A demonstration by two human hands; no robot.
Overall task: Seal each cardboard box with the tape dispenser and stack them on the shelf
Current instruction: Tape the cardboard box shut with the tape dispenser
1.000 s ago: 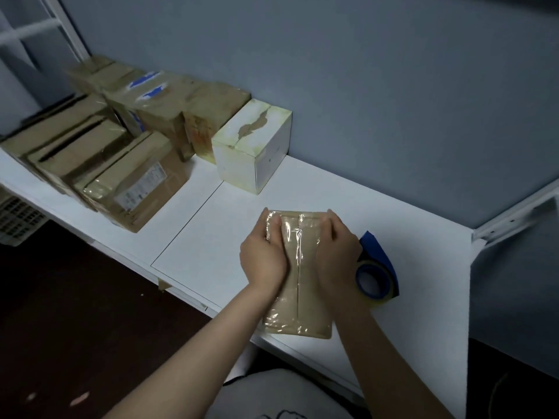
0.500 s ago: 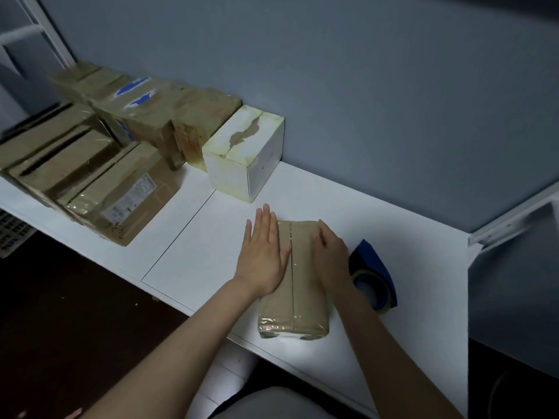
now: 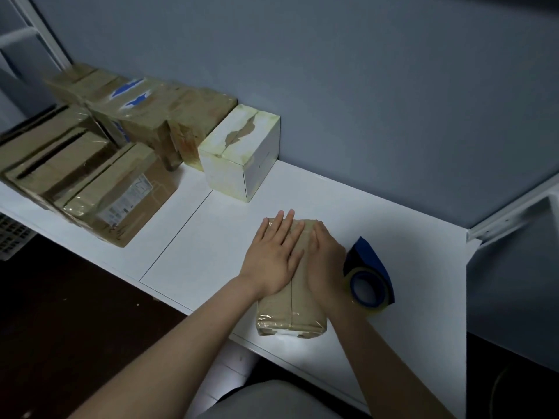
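We see the small taped cardboard box [image 3: 291, 316] lying flat on the white shelf [image 3: 211, 237], near its front edge, with both hands laid on its top. The left hand [image 3: 273, 261] rests on the left half with its fingers straight and together; the fingertips reach past the far edge of the box. The right hand [image 3: 325, 261] lies flat beside it on the right half, fingers pressed to the surface, gripping nothing. Only the near end of the box shows beyond our wrists, shiny with clear tape. The blue tape dispenser [image 3: 370, 282] sits on the shelf just right of the box, close to the right wrist. Farther left, a white box [image 3: 242, 158] stands against the wall, and brown sealed boxes [image 3: 121, 192] crowd beside it.
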